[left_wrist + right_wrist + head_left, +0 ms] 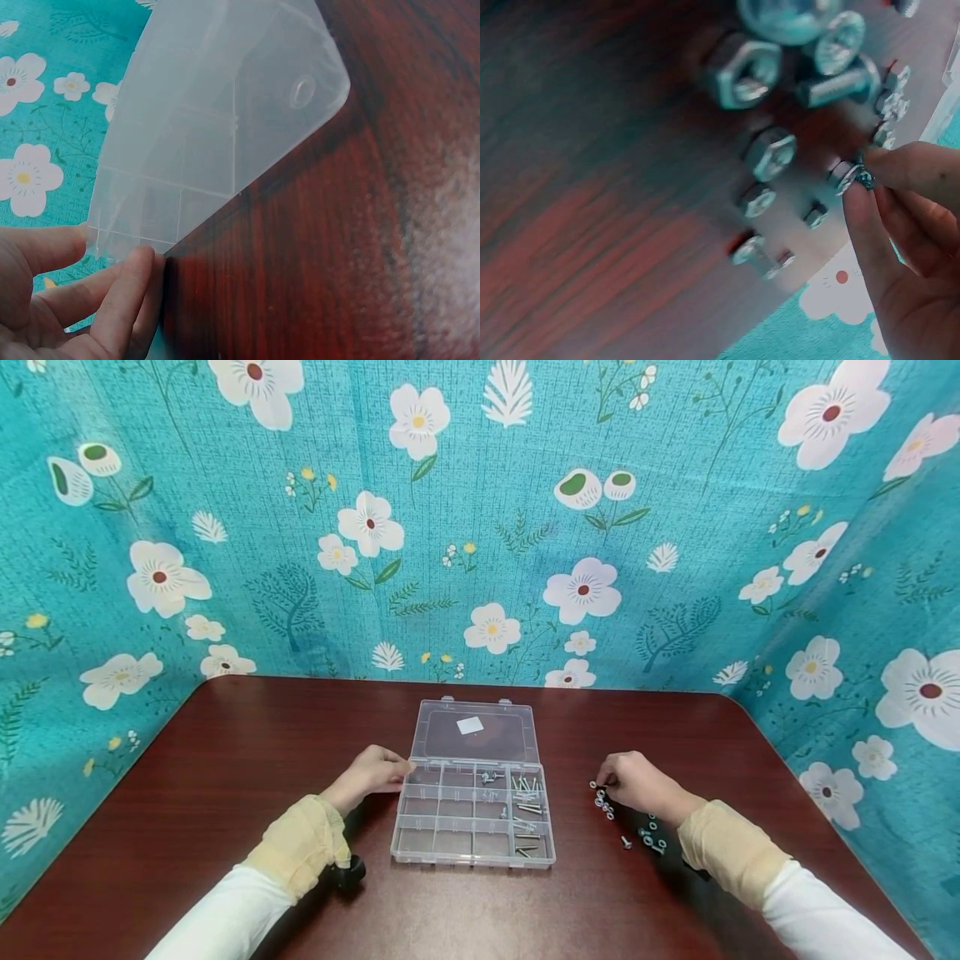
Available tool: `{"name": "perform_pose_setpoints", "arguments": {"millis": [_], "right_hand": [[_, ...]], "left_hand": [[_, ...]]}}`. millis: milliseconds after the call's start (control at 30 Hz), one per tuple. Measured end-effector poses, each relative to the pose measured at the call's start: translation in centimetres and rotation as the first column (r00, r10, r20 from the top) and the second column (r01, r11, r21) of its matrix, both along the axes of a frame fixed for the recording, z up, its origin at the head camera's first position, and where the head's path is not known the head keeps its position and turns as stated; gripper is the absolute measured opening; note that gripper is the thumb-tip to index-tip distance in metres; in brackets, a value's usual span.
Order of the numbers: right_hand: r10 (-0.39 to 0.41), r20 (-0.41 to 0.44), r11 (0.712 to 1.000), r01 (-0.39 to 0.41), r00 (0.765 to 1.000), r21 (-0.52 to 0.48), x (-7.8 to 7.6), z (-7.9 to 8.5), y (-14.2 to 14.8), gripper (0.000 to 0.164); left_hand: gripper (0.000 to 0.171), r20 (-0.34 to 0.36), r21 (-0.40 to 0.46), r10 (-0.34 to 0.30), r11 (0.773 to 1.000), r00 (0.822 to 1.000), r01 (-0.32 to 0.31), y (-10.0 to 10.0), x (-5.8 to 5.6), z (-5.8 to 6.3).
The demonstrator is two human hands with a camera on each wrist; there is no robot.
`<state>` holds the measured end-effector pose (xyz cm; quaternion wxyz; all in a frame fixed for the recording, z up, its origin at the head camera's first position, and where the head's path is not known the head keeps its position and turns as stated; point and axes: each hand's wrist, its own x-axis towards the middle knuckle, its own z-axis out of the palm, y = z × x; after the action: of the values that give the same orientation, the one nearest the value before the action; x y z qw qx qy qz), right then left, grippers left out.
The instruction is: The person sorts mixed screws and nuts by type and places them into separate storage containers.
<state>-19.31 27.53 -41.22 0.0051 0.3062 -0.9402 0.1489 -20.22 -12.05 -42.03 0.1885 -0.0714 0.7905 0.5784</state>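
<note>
A clear plastic compartment box (437, 841) lies on the table with its lid (510, 735) folded back. My left hand (375, 770) pinches the box's left side near the hinge; in the left wrist view, thumb and fingers sit on either side of its corner. Screws (527, 787) fill compartments of the right column, and a few short ones lie in the column beside it. To the right of the box, my right hand (637, 781) pinches a small nut (844, 177) between thumb and fingertip, just above the table. Several small nuts (600, 802) lie by its fingertips.
Nearer the table's front, below the right wrist, lie loose nuts and short bolts (658, 850), with one bolt (626, 842) slightly apart. A black object (349, 872) hangs under the left wrist. Flowered teal cloth (480, 527) stands behind the brown table (315, 718).
</note>
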Motion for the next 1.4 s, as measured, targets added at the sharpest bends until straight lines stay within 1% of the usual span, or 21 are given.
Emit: {"name": "perform_pose_setpoints", "arguments": {"millis": [133,267,333,400,500,600,700,833,1033,1200,1267,1300,1400], "right_hand": [[0.035,-0.036,0.999,-0.035,0.999,-0.001,0.4,0.5,-1.1,0.017],[0.059,-0.052,0.998,-0.06,0.997,-0.013,1.1,1.2,-3.1,0.015],[0.083,-0.064,0.996,-0.085,0.994,-0.04,1.5,1.5,-4.2,0.016],[0.116,-0.094,0.99,-0.123,0.989,-0.075,1.9,1.8,-5.3,0.017],[0.161,-0.136,0.974,-0.179,0.978,-0.136,2.5,2.1,-7.0,0.019],[0.188,-0.148,0.962,-0.213,0.971,-0.173,3.0,2.4,-8.5,0.018],[0.201,-0.137,0.956,-0.225,0.97,-0.188,3.4,2.8,-9.9,0.018],[0.206,-0.099,0.952,-0.223,0.973,-0.208,3.7,3.1,-11.4,0.017],[0.237,-0.047,0.945,-0.241,0.97,-0.221,3.9,3.1,-12.9,0.016],[0.237,0.041,0.955,-0.225,0.971,-0.191,4.2,2.9,-13.2,0.015],[0.236,0.06,0.959,-0.222,0.97,-0.177,4.4,2.9,-13.1,0.016],[0.237,0.065,0.96,-0.223,0.969,-0.17,4.5,2.9,-13.0,0.016],[0.251,0.037,0.96,-0.244,0.967,-0.141,5.1,2.9,-12.5,0.016]], "left_hand": [[0.031,-0.005,-0.016,-0.011,1.0,1.0,0.011,0.0,0.1,-0.1],[0.031,-0.017,-0.038,-0.016,0.999,1.0,0.015,-0.1,0.0,-0.2],[0.031,-0.021,-0.045,-0.015,0.999,1.0,0.014,0.0,0.0,-0.2],[0.031,-0.021,-0.047,-0.012,0.999,1.0,0.011,0.0,0.0,-0.2],[0.031,-0.023,-0.045,-0.015,0.999,1.0,0.014,0.1,0.1,-0.1],[0.032,-0.022,-0.044,-0.016,0.999,1.0,0.015,0.1,0.1,0.0],[0.032,-0.015,-0.039,-0.011,0.999,1.0,0.01,0.0,0.2,0.1],[0.033,-0.012,-0.031,-0.017,0.999,1.0,0.017,0.0,0.2,0.2],[0.031,-0.013,-0.031,-0.019,0.999,1.0,0.018,0.0,0.2,0.3],[0.032,-0.016,-0.041,-0.021,0.999,1.0,0.02,0.0,0.2,0.2],[0.033,-0.014,-0.042,-0.022,0.999,1.0,0.022,0.0,0.2,0.1],[0.033,-0.012,-0.043,-0.023,0.999,1.0,0.023,0.0,0.2,0.1],[0.033,-0.012,-0.041,-0.019,0.999,1.0,0.019,0.0,0.2,0.1]]}}
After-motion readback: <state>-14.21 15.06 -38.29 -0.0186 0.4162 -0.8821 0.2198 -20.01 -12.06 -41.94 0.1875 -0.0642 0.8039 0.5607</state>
